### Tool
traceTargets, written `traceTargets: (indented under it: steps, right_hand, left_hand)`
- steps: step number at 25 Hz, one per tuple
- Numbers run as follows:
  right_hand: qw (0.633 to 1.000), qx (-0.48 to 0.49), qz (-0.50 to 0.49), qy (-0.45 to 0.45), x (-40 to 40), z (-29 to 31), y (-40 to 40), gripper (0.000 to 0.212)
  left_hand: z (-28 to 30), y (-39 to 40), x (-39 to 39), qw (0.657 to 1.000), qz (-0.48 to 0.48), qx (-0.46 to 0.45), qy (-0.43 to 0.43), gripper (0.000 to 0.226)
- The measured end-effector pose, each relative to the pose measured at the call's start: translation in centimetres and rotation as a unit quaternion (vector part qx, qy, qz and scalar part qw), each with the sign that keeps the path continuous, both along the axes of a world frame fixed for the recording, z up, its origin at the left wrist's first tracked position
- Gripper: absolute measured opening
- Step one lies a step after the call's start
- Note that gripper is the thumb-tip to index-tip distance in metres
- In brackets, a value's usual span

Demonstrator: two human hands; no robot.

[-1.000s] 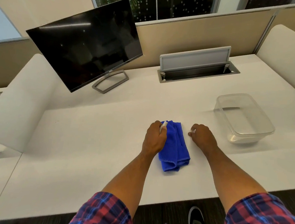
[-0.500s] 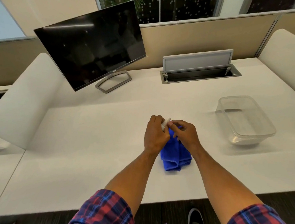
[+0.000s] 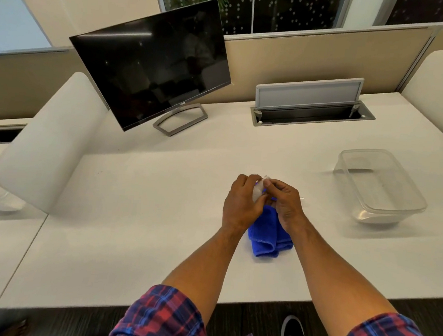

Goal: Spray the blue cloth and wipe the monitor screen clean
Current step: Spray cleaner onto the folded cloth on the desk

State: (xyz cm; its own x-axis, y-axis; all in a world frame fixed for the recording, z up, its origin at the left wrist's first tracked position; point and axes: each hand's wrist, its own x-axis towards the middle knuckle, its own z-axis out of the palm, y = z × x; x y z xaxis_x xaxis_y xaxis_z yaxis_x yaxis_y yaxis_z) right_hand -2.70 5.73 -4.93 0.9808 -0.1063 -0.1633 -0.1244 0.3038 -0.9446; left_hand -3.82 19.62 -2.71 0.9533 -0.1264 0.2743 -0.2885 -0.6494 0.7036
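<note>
A person in a red-and-blue plaid shirt stands at a white office desk (image 3: 135, 240), both hands brought together above a folded blue cloth (image 3: 268, 237) lying near the desk's front edge. The left hand (image 3: 241, 204) curls around a small, pale spray bottle (image 3: 257, 192), most of it hidden in the fist. The right hand (image 3: 285, 203) meets it from the other side, fingertips (image 3: 268, 182) pinching at the bottle's top; whether they hold a cap or the nozzle cannot be told. The cloth shows between and below the two wrists. A black Dell monitor (image 3: 154, 64), screen dark, stands tilted on its silver stand at the desk's rear left, well apart from the hands. A clear plastic container (image 3: 378, 185) sits to the right, and a cable hatch (image 3: 312, 108) stands open at the back.
</note>
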Motion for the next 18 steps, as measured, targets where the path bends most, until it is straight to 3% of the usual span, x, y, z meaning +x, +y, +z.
traceTargets:
  steps: [6,11,18]
  right_hand:
    - [1.000,-0.020,-0.019,0.000,0.6,0.9,-0.8,0.033]
    - [0.997,-0.062,0.029,-0.028,0.1,1.8,0.0,0.052]
    - [0.988,-0.154,-0.012,-0.016,-0.1,2.0,0.1,0.052]
  left_hand:
    - [-1.0,1.5,-0.1,0.997,-0.003,0.038,0.072,0.039]
    - [-0.6,0.1,0.2,0.981,0.022,-0.101,0.163,0.029]
    - [-0.8,1.3,0.6,0.982,-0.023,-0.054,0.177,0.057]
